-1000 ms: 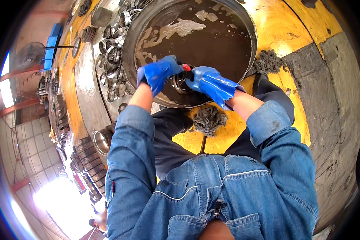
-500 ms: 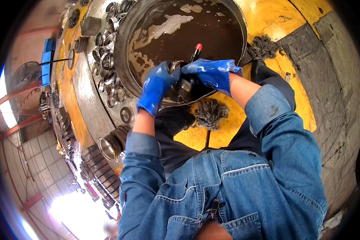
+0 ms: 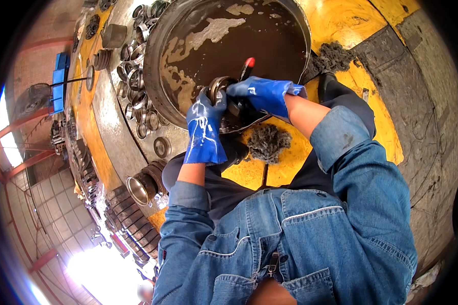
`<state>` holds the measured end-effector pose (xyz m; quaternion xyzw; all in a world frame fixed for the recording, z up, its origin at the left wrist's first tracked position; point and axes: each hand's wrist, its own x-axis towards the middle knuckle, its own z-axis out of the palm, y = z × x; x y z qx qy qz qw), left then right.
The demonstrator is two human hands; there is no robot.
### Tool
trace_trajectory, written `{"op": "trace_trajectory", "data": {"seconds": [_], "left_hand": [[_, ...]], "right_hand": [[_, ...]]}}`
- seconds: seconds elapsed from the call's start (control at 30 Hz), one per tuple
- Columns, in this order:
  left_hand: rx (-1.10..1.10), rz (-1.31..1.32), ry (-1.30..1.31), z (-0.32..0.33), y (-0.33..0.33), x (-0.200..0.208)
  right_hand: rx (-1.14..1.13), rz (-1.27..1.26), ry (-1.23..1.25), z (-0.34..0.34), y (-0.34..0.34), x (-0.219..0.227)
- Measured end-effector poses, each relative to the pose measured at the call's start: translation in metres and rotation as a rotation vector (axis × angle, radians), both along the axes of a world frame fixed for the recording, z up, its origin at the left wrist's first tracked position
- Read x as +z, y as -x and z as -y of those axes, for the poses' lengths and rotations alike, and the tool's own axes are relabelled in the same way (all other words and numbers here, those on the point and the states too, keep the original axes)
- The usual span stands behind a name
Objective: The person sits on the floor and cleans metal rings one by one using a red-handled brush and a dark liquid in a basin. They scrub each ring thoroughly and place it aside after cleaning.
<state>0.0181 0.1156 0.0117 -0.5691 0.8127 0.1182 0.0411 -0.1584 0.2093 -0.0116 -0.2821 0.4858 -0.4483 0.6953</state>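
Note:
Both my hands wear blue rubber gloves over the near side of a big round basin (image 3: 151, 76) of dark brown liquid. My left hand (image 3: 204, 122) is closed on a shiny metal ring (image 3: 217, 85), which is tilted up. Close against it, my right hand (image 3: 262, 94) grips a black-handled tool with a red end (image 3: 248, 66). The tool's working end is hidden by the glove and the ring, so its kind does not show. Grey foam patches (image 3: 216, 29) float on the liquid.
Many loose metal rings (image 3: 136, 79) lie left of the basin. A stack of larger rings (image 3: 140, 188) stands near my left forearm. One dark fibrous clump (image 3: 269, 142) sits between my legs, another (image 3: 333, 58) right of the basin. A blue bin (image 3: 59, 84) is far left.
My left wrist has swung right and nearer my body, and the glove has turned so its wet back shows. The ring has tipped up into view. My right hand has shifted slightly left with the tool.

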Motion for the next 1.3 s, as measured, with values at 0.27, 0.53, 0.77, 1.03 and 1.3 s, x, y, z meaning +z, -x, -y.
{"op": "trace_trajectory", "data": {"seconds": [0.27,0.53,0.77,1.03,1.3], "left_hand": [[-0.118,0.049,-0.151,0.034,-0.008,-0.005],[-0.204,0.218,-0.411,0.069,0.013,0.002],[-0.240,-0.077,-0.420,0.076,-0.011,-0.017],[-0.315,0.154,-0.335,0.075,0.013,-0.006],[-0.385,0.205,-0.487,0.121,0.042,-0.039]], "right_hand": [[0.161,-0.628,0.304,0.003,0.004,0.016],[0.106,-0.857,0.133,0.035,-0.018,-0.020],[-0.129,0.202,-0.084,0.020,-0.010,-0.036],[0.125,-0.814,0.102,0.035,-0.019,-0.023],[-0.042,-0.191,-0.015,0.022,0.004,-0.009]]}}
